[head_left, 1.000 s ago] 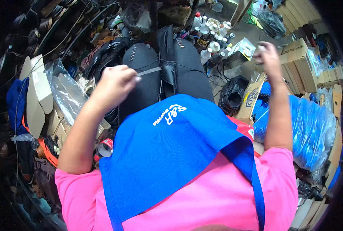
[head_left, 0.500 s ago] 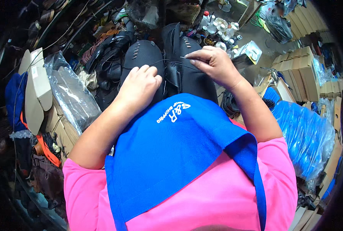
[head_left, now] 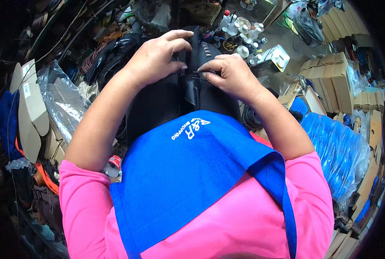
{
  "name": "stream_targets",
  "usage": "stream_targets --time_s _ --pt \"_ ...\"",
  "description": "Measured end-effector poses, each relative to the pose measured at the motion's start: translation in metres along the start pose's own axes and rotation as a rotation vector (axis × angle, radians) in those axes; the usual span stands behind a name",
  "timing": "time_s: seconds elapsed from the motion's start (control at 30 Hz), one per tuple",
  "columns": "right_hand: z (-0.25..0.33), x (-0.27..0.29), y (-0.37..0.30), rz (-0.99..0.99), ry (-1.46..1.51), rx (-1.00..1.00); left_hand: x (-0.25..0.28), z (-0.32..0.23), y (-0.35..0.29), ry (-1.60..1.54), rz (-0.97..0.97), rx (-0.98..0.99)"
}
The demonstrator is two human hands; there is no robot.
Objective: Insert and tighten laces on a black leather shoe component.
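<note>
A black leather piece (head_left: 193, 45), possibly part of a shoe, stands upright between my black-trousered knees, its lower part folded (head_left: 191, 88). My left hand (head_left: 160, 58) is on its left side, fingers curled against the upper edge and thumb lower down. Close by on the right, my right hand (head_left: 227, 73) pinches a thin needle (head_left: 195, 71) between thumb and forefinger, its tip pointing at the leather. A dark thread (head_left: 204, 79) runs below those fingertips. The left hand and forearm cover much of the left knee.
White bottles and jars (head_left: 244, 32) crowd the floor ahead, near a white-topped box (head_left: 276, 58). Stacked cardboard (head_left: 326, 77) and a blue plastic-wrapped bundle (head_left: 335, 151) lie right. Left are clear plastic wrap (head_left: 65, 99), cardboard pieces (head_left: 32, 108) and a red-labelled bottle (head_left: 113, 166).
My left hand has moved forward and right from the near side onto the leather piece, opening out from a closed fist. My right hand has lowered slightly and shifted left, still holding the needle.
</note>
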State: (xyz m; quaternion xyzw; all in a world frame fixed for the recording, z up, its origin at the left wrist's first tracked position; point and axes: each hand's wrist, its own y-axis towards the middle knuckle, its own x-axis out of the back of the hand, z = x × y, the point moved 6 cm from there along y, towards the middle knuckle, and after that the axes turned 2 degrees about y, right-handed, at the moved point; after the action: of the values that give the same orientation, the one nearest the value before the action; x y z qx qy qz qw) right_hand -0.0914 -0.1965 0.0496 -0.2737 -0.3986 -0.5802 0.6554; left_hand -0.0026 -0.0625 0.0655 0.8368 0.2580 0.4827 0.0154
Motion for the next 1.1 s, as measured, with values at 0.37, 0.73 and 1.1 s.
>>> stream_targets --time_s 0.37,0.73,1.1 --pt "-0.002 0.0 0.007 0.121 -0.043 -0.078 -0.017 0.021 0.03 -0.037 0.302 0.047" --pt "-0.01 0.0 0.003 0.06 -0.003 -0.073 -0.041 0.037 0.039 -0.423 0.593 0.06" --pt "-0.018 0.016 0.018 0.051 -0.01 0.036 -0.043 0.042 0.044 -0.473 0.706 0.043"
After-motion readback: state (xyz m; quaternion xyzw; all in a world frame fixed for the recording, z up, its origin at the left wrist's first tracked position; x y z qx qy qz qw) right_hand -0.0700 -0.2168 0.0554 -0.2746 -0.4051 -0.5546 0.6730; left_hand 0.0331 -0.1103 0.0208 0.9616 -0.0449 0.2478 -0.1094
